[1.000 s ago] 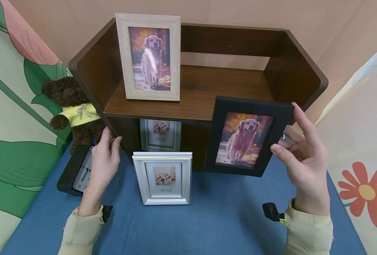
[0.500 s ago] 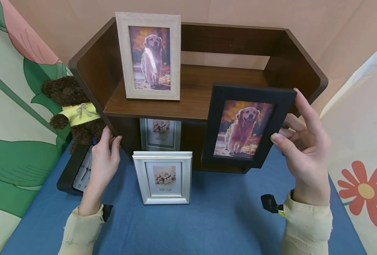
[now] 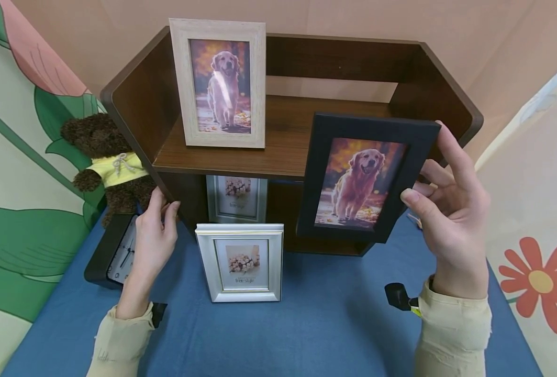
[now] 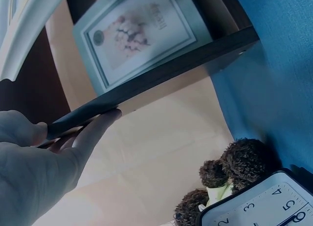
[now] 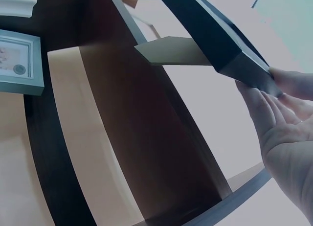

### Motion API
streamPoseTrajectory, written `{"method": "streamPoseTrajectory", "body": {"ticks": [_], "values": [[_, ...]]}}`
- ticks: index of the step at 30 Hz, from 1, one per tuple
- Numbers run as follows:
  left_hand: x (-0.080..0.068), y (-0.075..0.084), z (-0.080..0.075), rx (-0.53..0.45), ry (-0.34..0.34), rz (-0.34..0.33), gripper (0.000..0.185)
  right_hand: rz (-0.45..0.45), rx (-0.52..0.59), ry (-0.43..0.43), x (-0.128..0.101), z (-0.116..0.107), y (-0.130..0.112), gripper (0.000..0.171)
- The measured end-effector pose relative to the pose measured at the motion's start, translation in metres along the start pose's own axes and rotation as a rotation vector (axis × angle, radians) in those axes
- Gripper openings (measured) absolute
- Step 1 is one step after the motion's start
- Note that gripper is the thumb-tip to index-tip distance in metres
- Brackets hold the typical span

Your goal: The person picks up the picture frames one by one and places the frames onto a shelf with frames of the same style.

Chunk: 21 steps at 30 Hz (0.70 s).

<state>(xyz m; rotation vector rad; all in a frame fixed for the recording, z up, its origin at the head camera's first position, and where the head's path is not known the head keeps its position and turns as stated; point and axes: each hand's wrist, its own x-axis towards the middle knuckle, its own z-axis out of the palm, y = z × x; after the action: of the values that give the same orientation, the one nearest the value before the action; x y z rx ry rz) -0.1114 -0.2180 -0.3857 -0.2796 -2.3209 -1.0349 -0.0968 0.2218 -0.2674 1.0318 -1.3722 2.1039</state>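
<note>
My right hand (image 3: 457, 214) pinches the right edge of a black picture frame (image 3: 360, 183) with a dog photo, thumb in front and fingers behind. The frame is tilted and overlaps the front right of a dark brown wooden shelf (image 3: 316, 128). In the right wrist view, a support leg (image 5: 181, 51) sticks out from the frame's back. My left hand (image 3: 156, 230) grips the front edge of the shelf's left side panel (image 4: 171, 72), low down. A pale wood frame (image 3: 224, 94) with a similar photo stands on the upper board at the left.
A silver picture frame (image 3: 244, 264) stands on the blue tablecloth (image 3: 316, 319) before the shelf. Another grey-green frame (image 3: 237, 199) is in the lower compartment. Left of the shelf are a brown teddy bear (image 3: 118, 167) and a black clock (image 3: 111, 254). Walls rise behind and beside.
My right hand has raised the black frame from below the upper board's front edge until it overlaps that board more. The left hand keeps its grip on the side panel.
</note>
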Motion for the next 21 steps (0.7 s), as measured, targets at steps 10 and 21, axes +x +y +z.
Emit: {"method": "streamPoseTrajectory", "body": {"ticks": [10,21], "values": [[0.0,0.001,-0.001,-0.016,-0.011,-0.018,0.039,-0.013,0.045,0.033,0.009,0.006,-0.004,0.068],[-0.001,0.002,-0.001,-0.017,-0.006,-0.011,0.038,-0.004,0.062,0.064,0.017,0.01,-0.009,0.069]]}}
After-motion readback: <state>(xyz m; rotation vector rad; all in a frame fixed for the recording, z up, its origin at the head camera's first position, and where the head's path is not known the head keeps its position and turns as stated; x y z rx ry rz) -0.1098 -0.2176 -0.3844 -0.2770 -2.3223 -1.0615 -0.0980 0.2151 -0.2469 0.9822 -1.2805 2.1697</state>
